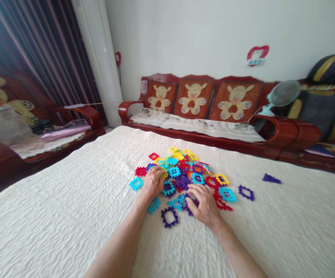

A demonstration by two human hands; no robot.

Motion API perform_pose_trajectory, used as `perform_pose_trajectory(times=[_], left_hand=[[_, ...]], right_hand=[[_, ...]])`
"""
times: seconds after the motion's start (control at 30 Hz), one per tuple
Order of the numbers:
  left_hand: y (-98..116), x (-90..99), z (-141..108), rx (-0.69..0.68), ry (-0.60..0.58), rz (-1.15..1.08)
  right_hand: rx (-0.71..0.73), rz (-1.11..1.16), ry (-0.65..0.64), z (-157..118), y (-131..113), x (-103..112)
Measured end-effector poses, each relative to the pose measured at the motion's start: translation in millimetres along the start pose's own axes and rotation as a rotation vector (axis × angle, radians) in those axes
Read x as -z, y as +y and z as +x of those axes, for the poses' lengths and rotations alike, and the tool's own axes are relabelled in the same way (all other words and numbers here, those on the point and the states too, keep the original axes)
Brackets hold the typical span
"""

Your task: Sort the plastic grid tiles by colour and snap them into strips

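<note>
A heap of flat plastic building pieces with notched edges, in blue, purple, red, yellow and other colours, lies on a white quilted cover. My left hand (153,181) rests on the heap's left side, fingers loosely bent over the pieces and tips partly hidden. Beside it are a light blue square piece (136,183) and a red piece (140,171). At the near right of the heap, my right hand (203,202) is open, thumb apart from the fingers, over a purple piece (189,208) that it partly covers. A purple square frame (169,217) lies between my forearms.
A purple frame (246,192) and a purple triangle (271,178) lie apart on the white cover (69,208), right of the heap. Behind stands a wooden sofa (283,133) with bear cushions (195,98) and a small fan (285,93). A wooden armchair (93,116) is at left.
</note>
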State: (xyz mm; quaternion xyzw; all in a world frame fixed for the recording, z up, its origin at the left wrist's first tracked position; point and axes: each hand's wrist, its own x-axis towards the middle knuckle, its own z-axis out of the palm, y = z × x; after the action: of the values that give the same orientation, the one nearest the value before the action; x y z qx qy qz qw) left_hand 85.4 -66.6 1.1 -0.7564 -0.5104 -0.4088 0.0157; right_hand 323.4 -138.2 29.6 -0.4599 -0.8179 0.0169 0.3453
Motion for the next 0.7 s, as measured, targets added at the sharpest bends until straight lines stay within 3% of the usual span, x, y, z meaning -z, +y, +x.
perform_pose_trajectory(times=[0.23,0.37,0.5,0.7], left_hand=[[-0.6,-0.1,-0.7,0.081,-0.043,0.021],[5.0,5.0,0.9,0.047,-0.173,0.008],[26.8,7.5,1.9,-0.032,-0.239,-0.083],[76.4,4.2,-3.2,-0.216,-0.34,-0.174]], right_hand=[[0.097,0.107,-0.055,1.3,-14.3,1.3],[0.095,0.111,-0.017,1.0,-12.7,-1.6],[0.088,0.116,0.056,0.8,-7.5,-4.7],[0.047,0.054,0.167,-0.3,2.7,-11.3]])
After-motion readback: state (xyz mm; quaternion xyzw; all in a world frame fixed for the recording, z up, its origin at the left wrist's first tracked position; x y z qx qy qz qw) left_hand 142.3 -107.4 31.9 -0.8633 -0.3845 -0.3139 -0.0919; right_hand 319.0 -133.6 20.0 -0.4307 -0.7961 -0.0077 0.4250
